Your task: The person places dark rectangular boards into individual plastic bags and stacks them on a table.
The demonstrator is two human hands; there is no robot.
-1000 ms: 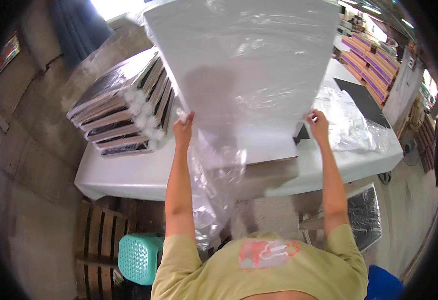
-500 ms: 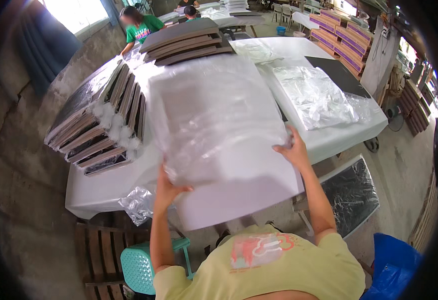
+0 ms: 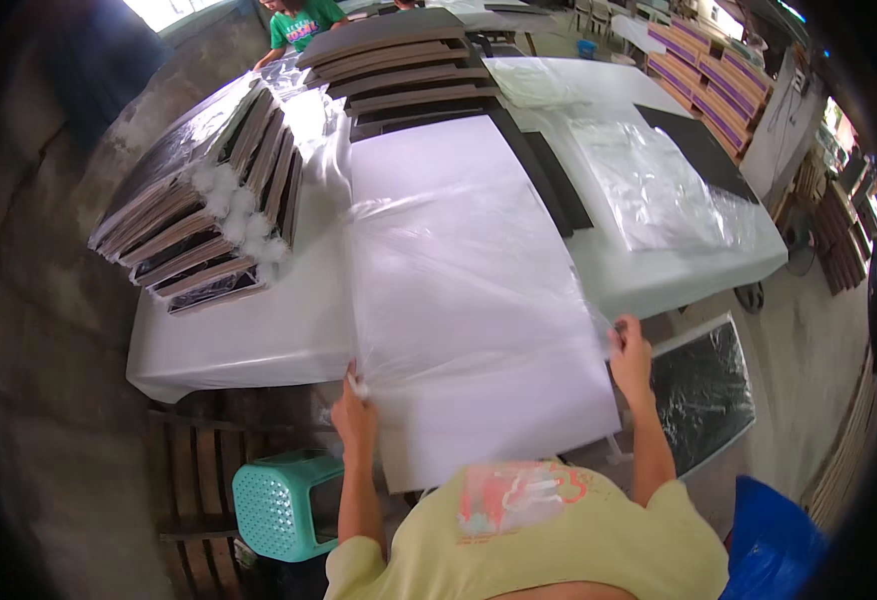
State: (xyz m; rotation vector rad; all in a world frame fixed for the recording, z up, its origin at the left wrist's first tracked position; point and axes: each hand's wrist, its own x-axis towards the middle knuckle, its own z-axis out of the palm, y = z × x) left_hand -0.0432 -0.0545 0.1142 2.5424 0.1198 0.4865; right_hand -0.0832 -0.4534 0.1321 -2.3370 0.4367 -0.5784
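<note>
A large white panel (image 3: pixel 478 425) lies before me, its near end reaching past the table edge toward my shirt. Clear plastic film (image 3: pixel 448 270) covers its middle, while the far and near ends show bare. My left hand (image 3: pixel 356 418) is closed on the film at the panel's left edge. On the opposite edge, my right hand (image 3: pixel 631 362) pinches the film, which stretches tight between the two. Dark flat boards (image 3: pixel 548 180) lie partly beneath the panel's far right side.
Wrapped boards (image 3: pixel 198 200) are stacked at left, bare dark boards (image 3: pixel 388 60) behind. More film (image 3: pixel 648 190) lies on the white-covered table (image 3: pixel 658 280) at right. A teal stool (image 3: pixel 283 505) and a wrapped board (image 3: pixel 703 390) are below. A person in green (image 3: pixel 303 22) stands far left.
The film, bunched and lifted over the panel before, now lies flatter and is drawn toward me. Both hands have moved lower and closed on its edges. The loose film at the table's front edge is out of sight.
</note>
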